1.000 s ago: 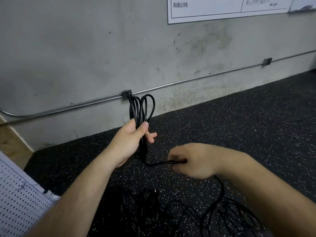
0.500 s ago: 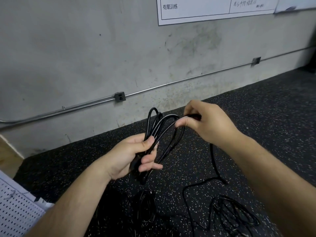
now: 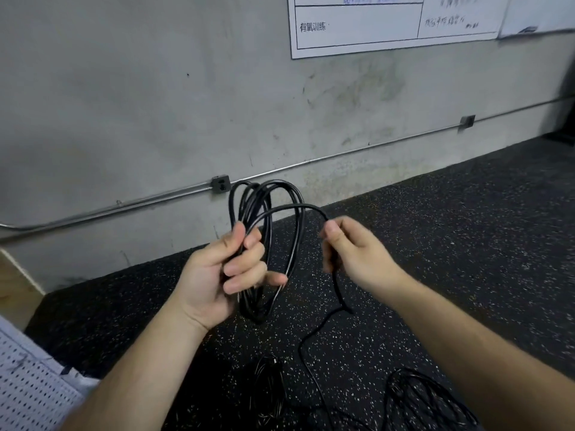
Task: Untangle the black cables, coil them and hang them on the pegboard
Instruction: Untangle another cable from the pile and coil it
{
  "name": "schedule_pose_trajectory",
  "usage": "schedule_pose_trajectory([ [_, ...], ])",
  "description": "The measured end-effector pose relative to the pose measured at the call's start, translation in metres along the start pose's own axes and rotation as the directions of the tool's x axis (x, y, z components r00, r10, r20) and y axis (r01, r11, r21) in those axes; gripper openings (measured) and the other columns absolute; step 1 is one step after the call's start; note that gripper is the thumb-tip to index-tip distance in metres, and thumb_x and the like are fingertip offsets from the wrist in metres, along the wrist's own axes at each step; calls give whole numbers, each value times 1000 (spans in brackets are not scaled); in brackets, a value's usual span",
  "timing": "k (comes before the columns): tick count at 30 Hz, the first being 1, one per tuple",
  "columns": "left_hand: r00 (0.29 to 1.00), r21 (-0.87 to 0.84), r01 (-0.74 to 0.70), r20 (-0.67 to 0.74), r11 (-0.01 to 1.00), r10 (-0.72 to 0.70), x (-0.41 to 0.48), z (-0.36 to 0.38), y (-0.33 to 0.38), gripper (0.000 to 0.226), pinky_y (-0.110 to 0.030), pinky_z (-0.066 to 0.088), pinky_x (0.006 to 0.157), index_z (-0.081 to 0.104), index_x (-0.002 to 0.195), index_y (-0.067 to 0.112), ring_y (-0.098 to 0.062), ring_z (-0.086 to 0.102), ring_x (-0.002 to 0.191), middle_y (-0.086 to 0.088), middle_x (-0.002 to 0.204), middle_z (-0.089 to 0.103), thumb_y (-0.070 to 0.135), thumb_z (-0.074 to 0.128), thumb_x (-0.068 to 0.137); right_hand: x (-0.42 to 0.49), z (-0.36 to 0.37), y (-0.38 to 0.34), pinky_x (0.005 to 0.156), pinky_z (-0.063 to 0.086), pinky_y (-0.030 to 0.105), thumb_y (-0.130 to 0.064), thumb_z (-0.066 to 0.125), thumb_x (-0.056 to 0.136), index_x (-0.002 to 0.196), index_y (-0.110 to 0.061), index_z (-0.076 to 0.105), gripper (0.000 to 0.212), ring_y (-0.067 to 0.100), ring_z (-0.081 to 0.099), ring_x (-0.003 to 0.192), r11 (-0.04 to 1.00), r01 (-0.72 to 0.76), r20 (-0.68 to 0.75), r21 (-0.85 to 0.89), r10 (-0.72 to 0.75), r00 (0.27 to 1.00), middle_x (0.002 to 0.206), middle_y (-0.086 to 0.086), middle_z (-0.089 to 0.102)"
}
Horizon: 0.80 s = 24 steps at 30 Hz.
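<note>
L hand (image 3: 217, 272): grip closed round coil (image 3: 268, 219), to bundle loops.
R hand (image 3: 354, 253): grip pinches free cable (image 3: 337, 287), prob. to lay next loop.
Slack (image 3: 432, 399): on floor (image 3: 466, 244), uncoiled.

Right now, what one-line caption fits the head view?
Left hand grips a coiled black cable while the right hand pinches its loose run above the speckled floor.

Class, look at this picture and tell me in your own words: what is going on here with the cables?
A person is partway through coiling. The left hand grips the coil of black cable, and the right hand pinches its free length, arched towards the coil. That length trails down to the speckled floor, where tangled cables lie. The pegboard at lower left shows nothing hung on it.
</note>
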<state>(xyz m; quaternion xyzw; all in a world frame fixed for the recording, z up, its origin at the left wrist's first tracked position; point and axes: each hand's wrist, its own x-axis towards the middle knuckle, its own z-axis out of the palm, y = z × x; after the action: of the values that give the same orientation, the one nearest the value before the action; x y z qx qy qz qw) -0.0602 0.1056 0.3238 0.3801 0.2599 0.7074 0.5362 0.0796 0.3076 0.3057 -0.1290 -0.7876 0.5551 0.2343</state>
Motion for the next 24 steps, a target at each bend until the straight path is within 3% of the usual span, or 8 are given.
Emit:
schedule_pose_trajectory([
  [7,985,3,-101,-137,995,100,-4,0,6,27,-33,58,65,55,87,14,-6,34,40,10,54,36,32,45,105,-15,39,32,87,57,41,-65,36,98,101,-8,58,61,28,75,88,940,-336,353,61,294,888,83,4,67],
  [9,977,54,-97,-184,994,105,-7,1,9,29,-28,51,54,55,85,15,-4,39,39,11,53,41,32,42,105,-12,43,34,76,56,38,-60,36,103,103,-9,57,55,20,66,73,939,-333,330,86,288,899,77,1,60],
  [12,968,94,-72,-232,993,92,-10,-1,13,28,-25,45,46,54,84,15,-4,40,38,10,53,41,32,43,103,1,45,14,56,36,28,-32,36,111,104,-10,54,30,12,41,60,886,-279,156,369,237,959,74,0,49],
  [15,984,30,-32,-172,999,37,-13,-3,13,25,-25,45,44,54,85,13,-5,36,37,8,53,43,31,50,103,7,50,-11,58,38,26,-37,35,110,113,-25,62,30,11,49,71,908,-214,10,360,226,974,94,-1,61],
  [18,1000,-94,30,1,995,-30,-11,-3,7,26,-27,45,47,55,91,9,-11,34,41,5,56,41,28,47,107,1,63,-25,80,53,35,-98,27,74,142,-39,48,93,8,64,100,927,-330,49,178,326,944,127,-11,67],
  [20,998,-79,68,9,995,-67,-9,-2,2,26,-28,44,46,54,90,10,-11,34,40,5,55,37,29,49,106,1,69,-33,74,54,34,-111,31,45,140,-38,50,120,9,68,98,896,-367,100,251,353,930,122,-10,71],
  [22,993,50,94,-75,994,-90,-9,-3,-2,29,-26,44,44,55,83,12,-9,37,36,6,52,38,35,63,98,0,70,-42,75,55,36,-105,48,50,129,-35,59,106,12,68,99,905,-322,123,276,299,946,115,-11,72],
  [24,979,238,136,-184,962,-93,-10,-4,-3,34,-27,46,44,56,78,12,-11,38,35,2,50,37,39,73,89,-2,68,-50,57,46,27,-85,67,67,112,-21,67,77,8,64,76,948,-197,110,251,174,979,92,-8,71],
])
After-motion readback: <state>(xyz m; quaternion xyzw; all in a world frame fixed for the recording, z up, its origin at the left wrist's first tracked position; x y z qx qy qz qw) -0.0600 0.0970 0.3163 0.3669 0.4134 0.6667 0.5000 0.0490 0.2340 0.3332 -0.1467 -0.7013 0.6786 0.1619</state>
